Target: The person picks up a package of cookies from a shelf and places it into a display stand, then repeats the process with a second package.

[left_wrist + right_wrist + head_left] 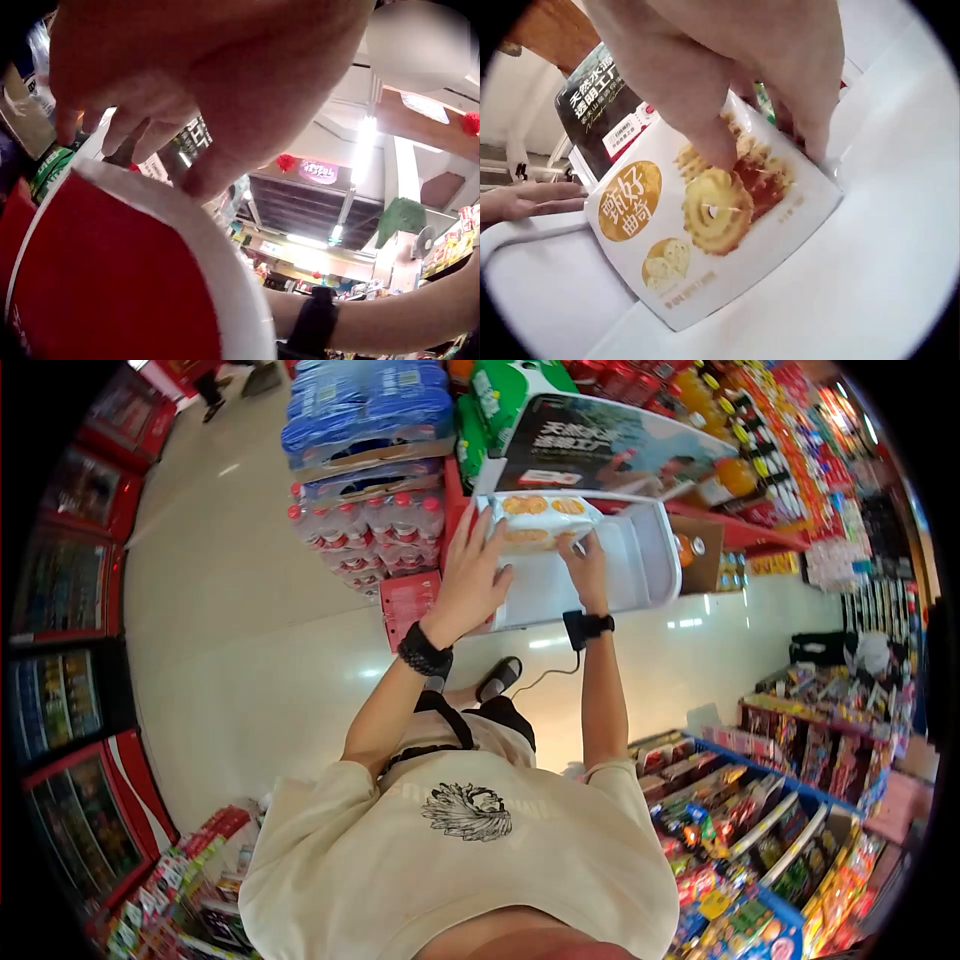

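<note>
cookie pack, likely light and crushable, best taken by its edges: right hand fingers pinch its top, left hand fingers lie straight alongside.

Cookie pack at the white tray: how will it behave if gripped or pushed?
Probably fairly stiff: the cookie pack shows flat faces and a crisp corner under the right hand. Likely light: fingertips alone seem to hold it. Thin, on edge on the smooth white tray, it may tip or slide if pushed high.
</note>
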The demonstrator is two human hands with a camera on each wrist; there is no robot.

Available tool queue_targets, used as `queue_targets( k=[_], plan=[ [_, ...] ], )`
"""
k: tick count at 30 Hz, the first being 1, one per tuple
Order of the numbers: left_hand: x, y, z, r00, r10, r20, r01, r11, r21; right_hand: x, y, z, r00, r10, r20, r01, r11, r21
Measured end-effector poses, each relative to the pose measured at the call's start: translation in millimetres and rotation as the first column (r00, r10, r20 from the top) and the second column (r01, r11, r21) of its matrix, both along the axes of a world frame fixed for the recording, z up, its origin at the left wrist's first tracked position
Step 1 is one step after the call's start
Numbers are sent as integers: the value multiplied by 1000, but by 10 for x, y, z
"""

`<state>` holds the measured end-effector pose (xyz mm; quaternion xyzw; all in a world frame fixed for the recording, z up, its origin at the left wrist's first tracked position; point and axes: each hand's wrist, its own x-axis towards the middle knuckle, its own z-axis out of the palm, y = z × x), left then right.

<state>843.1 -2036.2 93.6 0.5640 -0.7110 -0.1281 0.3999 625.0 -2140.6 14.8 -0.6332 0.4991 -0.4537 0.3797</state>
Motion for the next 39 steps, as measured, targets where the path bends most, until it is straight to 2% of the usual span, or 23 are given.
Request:
queue_targets(
  k=[2,3,4,6,8,10,11,12,13,15,16,17,18,19,21,23,25,26,28,31,33,37,39],
  plan=[
    [65,189,75,996,-76,-47,74,996,-41,-117,-5,-73,978,-45,-202,54,998,36],
    [78,318,132,995,-84,-52,81,996,-46,-176,-11,-230,942,-199,-270,156,973,-173],
    [93,451,209,993,-116,-38,115,993,-28,-228,81,-103,936,-203,-287,147,968,-205],
    [92,764,227,988,-145,-60,144,989,-21,-359,324,-93,939,-262,-223,231,961,-154],
    [90,1075,103,974,-220,-60,222,975,19,-422,794,-48,927,-358,-107,328,917,-229],
    [25,1351,-101,931,-326,-161,345,933,105,-444,1520,90,923,-383,35,384,920,-76],
    [-27,1471,-191,913,-372,-168,391,915,97,-473,1896,19,911,-408,-58,405,912,-66],
    [-82,1590,-273,865,-433,-254,489,841,233,-433,2326,27,906,-424,5,420,899,125],
    [-140,1734,-351,814,-474,-335,575,736,358,-428,2739,-181,906,-420,-45,422,903,81],
    [-329,1988,-508,704,-650,-284,708,618,342,-380,3631,-477,927,-375,6,366,908,204],
    [-467,2107,-427,628,-742,-235,765,534,359,-416,4125,-487,957,-292,-2,272,889,368],
    [-644,2233,-419,557,-800,-222,811,466,354,-440,4609,-528,964,-262,-37,257,896,363],
    [-805,2397,-419,478,-853,-208,835,368,409,-487,5062,-562,969,-210,-133,249,815,524],
    [-947,2595,-430,395,-898,-195,842,268,468,-481,5571,-811,926,-329,-185,377,795,475],
    [-1258,2968,-458,165,-975,-150,895,85,438,-491,6509,-814,792,-605,-76,572,693,439],
    [-1651,3415,-424,-31,-989,-145,895,-92,436,-571,7124,-580,532,-835,-142,768,404,497],
    [-1960,3924,-358,-239,-964,-118,899,-266,348,-659,7761,-806,312,-949,-41,866,267,424],
    [-2076,4190,-263,-347,-933,-100,864,-359,353,-607,8026,-797,271,-963,-14,873,239,425],
    [-2311,4618,-146,-506,-854,-126,778,-514,362,-720,8406,-707,41,-996,-80,921,6,391],
    [-2607,5132,-146,-604,-775,-185,659,-616,432,-778,8781,-757,-97,-992,77,943,-67,326],
    [-2798,5385,-306,-665,-732,-150,634,-659,404,-724,8959,-737,-190,-972,140,900,-115,420],
    [-3269,5795,-570,-800,-582,-145,462,-752,471,-716,9349,-722,-174,-974,146,885,-90,456],
    [-3532,6034,-633,-824,-529,-203,383,-784,488,-644,9513,-743,-114,-993,26,909,-94,405]
  ],
)
